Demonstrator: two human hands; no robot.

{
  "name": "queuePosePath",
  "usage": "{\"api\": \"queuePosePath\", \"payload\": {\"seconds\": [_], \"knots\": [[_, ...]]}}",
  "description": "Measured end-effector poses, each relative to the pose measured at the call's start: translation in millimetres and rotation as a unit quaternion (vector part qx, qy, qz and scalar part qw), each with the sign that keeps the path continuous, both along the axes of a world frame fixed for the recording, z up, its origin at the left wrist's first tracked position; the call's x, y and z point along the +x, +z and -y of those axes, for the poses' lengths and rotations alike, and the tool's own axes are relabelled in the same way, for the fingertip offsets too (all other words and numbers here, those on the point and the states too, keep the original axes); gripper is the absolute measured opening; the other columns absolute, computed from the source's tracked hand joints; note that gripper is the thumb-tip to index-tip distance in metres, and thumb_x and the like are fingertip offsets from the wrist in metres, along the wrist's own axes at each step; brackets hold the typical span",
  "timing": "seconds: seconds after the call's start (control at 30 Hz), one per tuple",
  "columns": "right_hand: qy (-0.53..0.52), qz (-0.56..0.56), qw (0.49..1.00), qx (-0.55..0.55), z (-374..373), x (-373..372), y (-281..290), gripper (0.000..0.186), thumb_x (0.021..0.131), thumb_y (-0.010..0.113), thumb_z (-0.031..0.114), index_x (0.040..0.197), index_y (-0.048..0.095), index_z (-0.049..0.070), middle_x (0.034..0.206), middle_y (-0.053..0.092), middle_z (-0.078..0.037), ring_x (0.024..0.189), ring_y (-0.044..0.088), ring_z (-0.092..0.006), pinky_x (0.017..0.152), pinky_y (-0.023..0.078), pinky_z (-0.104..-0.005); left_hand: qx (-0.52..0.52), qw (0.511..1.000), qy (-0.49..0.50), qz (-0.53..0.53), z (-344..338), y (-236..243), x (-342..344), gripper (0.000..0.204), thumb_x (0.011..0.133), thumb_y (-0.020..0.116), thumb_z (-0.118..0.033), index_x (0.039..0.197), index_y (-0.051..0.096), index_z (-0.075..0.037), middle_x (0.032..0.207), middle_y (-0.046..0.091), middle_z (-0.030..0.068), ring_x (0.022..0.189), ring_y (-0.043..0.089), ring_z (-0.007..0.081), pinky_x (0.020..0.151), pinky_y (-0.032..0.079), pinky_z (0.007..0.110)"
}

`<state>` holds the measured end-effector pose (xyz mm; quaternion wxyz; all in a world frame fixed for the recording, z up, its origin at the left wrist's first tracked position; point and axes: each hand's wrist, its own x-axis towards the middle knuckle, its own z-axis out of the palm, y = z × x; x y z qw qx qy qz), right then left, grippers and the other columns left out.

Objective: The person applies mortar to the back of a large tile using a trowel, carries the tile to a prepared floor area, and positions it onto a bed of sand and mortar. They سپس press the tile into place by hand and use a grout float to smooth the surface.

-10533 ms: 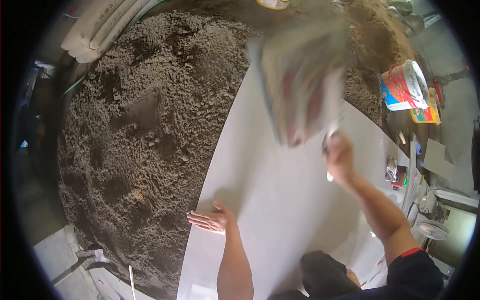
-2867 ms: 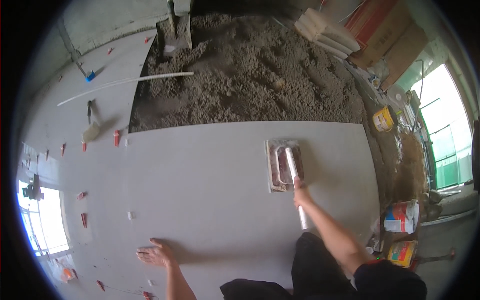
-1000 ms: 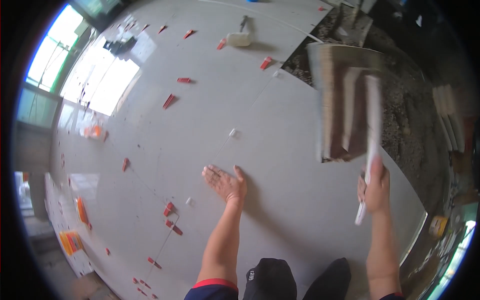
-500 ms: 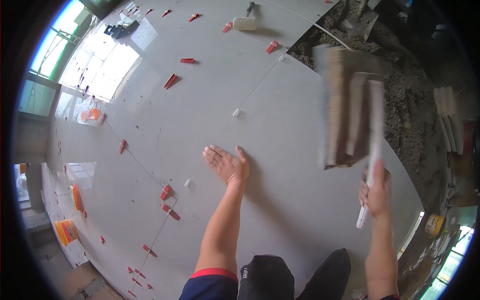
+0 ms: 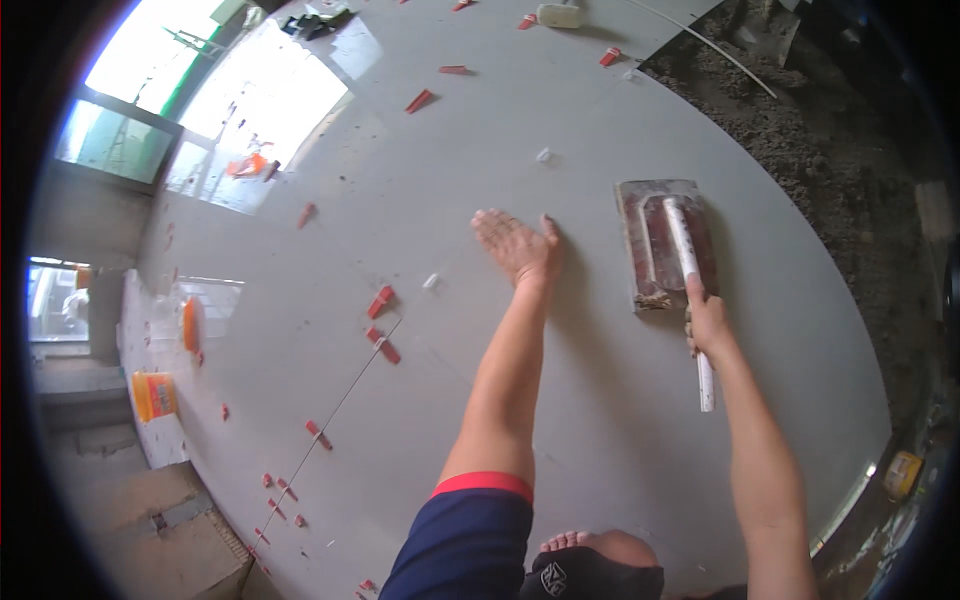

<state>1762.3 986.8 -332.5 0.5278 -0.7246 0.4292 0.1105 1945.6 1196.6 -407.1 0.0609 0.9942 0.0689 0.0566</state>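
Observation:
My left hand (image 5: 515, 243) lies flat on the large grey tile (image 5: 600, 420), fingers stretched out, beside a seam with small white clips (image 5: 543, 155) and red wedges (image 5: 381, 300) nearby. My right hand (image 5: 705, 322) is closed round the pale handle of a broad rectangular pad tool (image 5: 640, 230), brown and crusted at its edges, which sits on the tile to the right of my left hand. A bare foot (image 5: 590, 545) shows at the bottom, under my dark-clad knee.
Rough grey mortar (image 5: 780, 140) borders the tile at right, with a white rod (image 5: 735, 62) over it. A mallet (image 5: 560, 16) lies at the top. Yellow containers (image 5: 153, 397) (image 5: 903, 472) stand either side. Cardboard (image 5: 170, 500) is at lower left, windows (image 5: 135, 60) at upper left.
The blurred pad of half a second ago is now sharp, down on the tile, its handle still in my right hand. The view has shifted, and my left hand sits higher and further right.

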Motion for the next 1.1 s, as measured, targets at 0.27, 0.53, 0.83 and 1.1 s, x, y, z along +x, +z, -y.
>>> {"api": "queuePosePath", "payload": {"seconds": [0.27, 0.53, 0.83, 1.1], "knots": [[-0.084, -0.007, 0.992, 0.095, -47, -191, 19, 0.056, 0.09, 0.042, 0.06, 0.062, 0.041, 0.012, 0.047, 0.04, 0.0, 0.03, 0.039, -0.0126, 0.029, 0.031, -0.0277, -0.044, 0.969, -0.241, -0.041, -81, 3, -106, 0.08, 0.092, 0.036, -0.05, 0.142, 0.016, 0.009, 0.151, 0.012, 0.0232, 0.142, 0.006, 0.0332, 0.115, 0.005, 0.041], [-0.087, 0.011, 0.994, 0.064, -10, -277, 139, 0.046, 0.093, 0.045, 0.05, 0.081, 0.049, 0.006, 0.055, 0.043, -0.001, 0.033, 0.039, -0.0106, 0.03, 0.03, -0.0249, 0.029, 0.95, -0.285, -0.122, -196, 16, -194, 0.081, 0.093, 0.035, -0.051, 0.144, 0.008, 0.005, 0.152, 0.006, 0.0199, 0.142, 0.001, 0.0309, 0.115, 0.003, 0.04], [-0.021, 0.227, 0.912, -0.341, -23, -358, 83, 0.044, 0.094, 0.046, 0.042, 0.089, 0.056, 0.0, 0.063, 0.054, -0.009, 0.056, 0.057, -0.0261, 0.052, 0.044, -0.0348, 0.043, 0.951, -0.286, -0.109, -203, 9, -205, 0.079, 0.094, 0.033, -0.049, 0.143, 0.009, 0.007, 0.152, 0.004, 0.0231, 0.142, 0.0, 0.0336, 0.115, 0.004, 0.041], [0.087, -0.057, 0.992, 0.07, -38, -262, 97, 0.051, 0.093, 0.047, 0.049, 0.072, 0.051, 0.003, 0.053, 0.047, -0.003, 0.045, 0.049, -0.0124, 0.041, 0.039, -0.0286, 0.003, 0.954, -0.276, -0.117, -203, 11, -206, 0.078, 0.092, 0.038, -0.044, 0.142, 0.009, 0.009, 0.152, 0.004, 0.0232, 0.142, 0.0, 0.0343, 0.115, 0.003, 0.041]]}}
